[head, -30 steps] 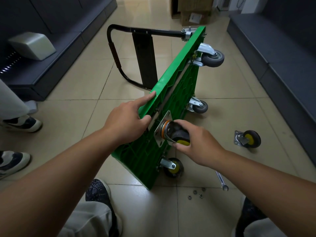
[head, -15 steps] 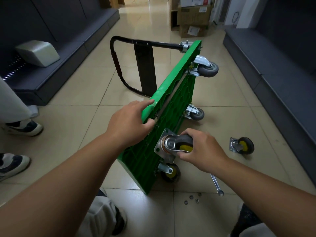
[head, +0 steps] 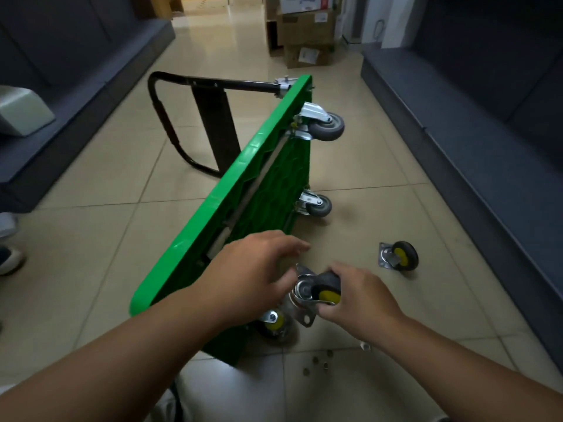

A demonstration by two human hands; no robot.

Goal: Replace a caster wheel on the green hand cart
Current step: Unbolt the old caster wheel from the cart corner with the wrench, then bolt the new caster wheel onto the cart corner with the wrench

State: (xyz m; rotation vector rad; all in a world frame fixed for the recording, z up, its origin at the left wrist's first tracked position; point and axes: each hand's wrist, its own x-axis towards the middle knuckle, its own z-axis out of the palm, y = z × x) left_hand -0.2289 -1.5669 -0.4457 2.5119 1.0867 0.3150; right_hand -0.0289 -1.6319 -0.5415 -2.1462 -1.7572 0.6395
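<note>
The green hand cart (head: 243, 190) stands on its long edge on the tiled floor, underside facing right. My right hand (head: 359, 300) grips a loose caster wheel (head: 313, 292) with a yellow hub and steel plate, just off the cart's near corner. Over the underside hovers my left hand (head: 253, 266), its fingers spread and its thumb close to the caster's plate, holding nothing. Three casters are mounted: two grey ones (head: 326, 124) (head: 316, 204) and a yellow-hubbed one (head: 274, 322) at the near bottom. Another loose caster (head: 397, 255) lies on the floor to the right.
Several small nuts (head: 320, 360) lie on the tiles below my right hand, and a wrench tip (head: 365, 346) shows beside my forearm. The black handle (head: 170, 123) sticks out left. Dark benches line both sides; cardboard boxes (head: 304, 28) stand far back. A shoe (head: 9, 257) is at left.
My left hand has let go of the cart's top edge and moved right toward the caster. My right hand has lowered the caster away from the underside. The view tilted up.
</note>
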